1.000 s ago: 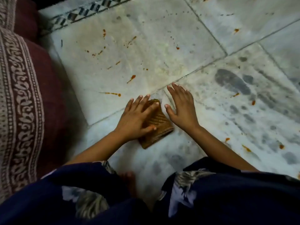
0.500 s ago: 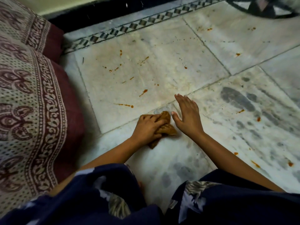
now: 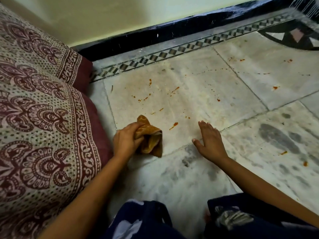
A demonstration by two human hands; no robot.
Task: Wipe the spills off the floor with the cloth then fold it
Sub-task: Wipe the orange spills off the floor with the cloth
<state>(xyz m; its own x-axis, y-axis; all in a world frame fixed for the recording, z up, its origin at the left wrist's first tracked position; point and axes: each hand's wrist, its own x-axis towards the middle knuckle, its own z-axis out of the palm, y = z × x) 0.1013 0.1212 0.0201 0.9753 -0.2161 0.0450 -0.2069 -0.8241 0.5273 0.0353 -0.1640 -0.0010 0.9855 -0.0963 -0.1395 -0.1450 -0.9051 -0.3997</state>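
My left hand grips a bunched orange-brown cloth, its lower end hanging down to the marble floor. My right hand rests flat on the floor with straight fingers, to the right of the cloth and apart from it. Orange-red spills dot the pale tile just beyond both hands, with several more splatters farther out, such as one spill on the tile to the right and another spill at the near right.
A patterned maroon-and-cream mattress borders the floor on the left, close to my left hand. A black skirting and wall run along the back. Dark damp patches mark the tile at right. My knees in dark clothing fill the bottom edge.
My left hand has bunched up the folded cloth and carried it left, away from the right hand. The right hand stays flat on the floor. The view has tilted up.
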